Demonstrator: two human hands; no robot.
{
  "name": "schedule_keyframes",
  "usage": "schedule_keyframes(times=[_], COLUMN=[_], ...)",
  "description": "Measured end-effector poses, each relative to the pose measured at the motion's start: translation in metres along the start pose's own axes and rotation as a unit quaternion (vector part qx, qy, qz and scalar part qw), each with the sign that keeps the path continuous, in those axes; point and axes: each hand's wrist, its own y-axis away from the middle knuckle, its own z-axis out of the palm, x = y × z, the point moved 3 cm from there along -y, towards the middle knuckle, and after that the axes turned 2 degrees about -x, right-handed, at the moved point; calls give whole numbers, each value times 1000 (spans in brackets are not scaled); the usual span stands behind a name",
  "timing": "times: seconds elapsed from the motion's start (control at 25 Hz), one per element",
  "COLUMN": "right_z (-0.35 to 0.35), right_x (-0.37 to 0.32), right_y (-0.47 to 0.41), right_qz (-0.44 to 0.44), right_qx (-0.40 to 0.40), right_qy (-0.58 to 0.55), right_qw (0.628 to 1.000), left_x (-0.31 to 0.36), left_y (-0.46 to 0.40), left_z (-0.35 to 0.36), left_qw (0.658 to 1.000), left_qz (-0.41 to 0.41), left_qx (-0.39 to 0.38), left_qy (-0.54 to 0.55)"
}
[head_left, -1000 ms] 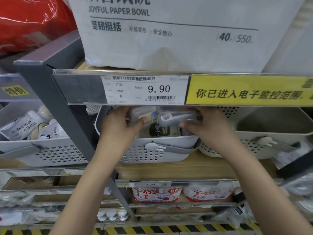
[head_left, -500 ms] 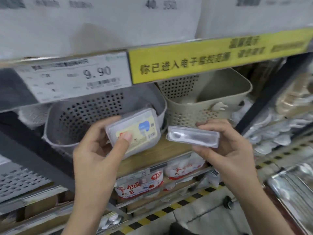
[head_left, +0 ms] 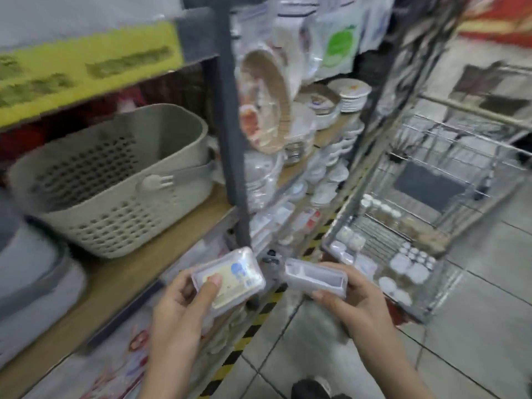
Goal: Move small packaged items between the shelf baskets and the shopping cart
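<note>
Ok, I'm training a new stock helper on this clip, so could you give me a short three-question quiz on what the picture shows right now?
1. True or false: the left hand holds the clear plastic box with a yellow and blue label.
2. What does the right hand hold? A) a white bowl B) a narrow clear plastic box C) nothing
3. Fill in: the wire shopping cart stands on the person's ____ side, away from the beige perforated plastic basket.

Key: 1 true; 2 B; 3 right
</note>
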Motion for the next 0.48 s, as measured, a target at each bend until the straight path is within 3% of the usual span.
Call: schedule_keyframes(times=[0.24,0.48], right_z=[-130,-210], right_x=[40,71], right_y=[4,-15], right_qz=[120,150], right_qx=[83,146], right_qy=[-69,-129], right_qw=[987,969], left_x=[-68,-106], left_y=[-15,-41], left_z=[140,237], left_qw=[987,966], left_qz=[-111,-186], left_qx=[-117,-171], left_qy=[-25,-46])
